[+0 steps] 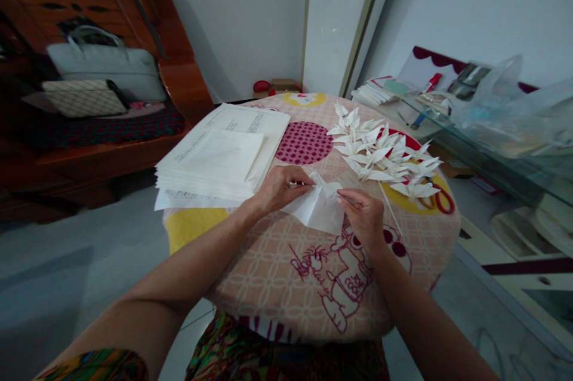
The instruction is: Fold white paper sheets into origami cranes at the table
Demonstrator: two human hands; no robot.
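A creased sheet of white paper (320, 214), partly folded, is held between my two hands just above the cloth-covered round table (277, 273). Thumb and fingers of my left hand (283, 187) pinch its upper left edge. On the other side my right hand (363, 214) pinches the upper right edge. Left of my hands lies a thick stack of printed paper (192, 157), with smaller blank sheets (233, 151) on top. Beyond my right hand several folded white paper cranes (376, 151) are heaped, some over a red round thing (405, 141).
Red-handled scissors (443, 199) lie by the table's right edge, partly under the cranes. At the right, a glass-topped stand (492, 148) carries a plastic bag (496, 100) and papers. A wooden bench (179, 70) with a grey handbag (107, 64) stands at the left.
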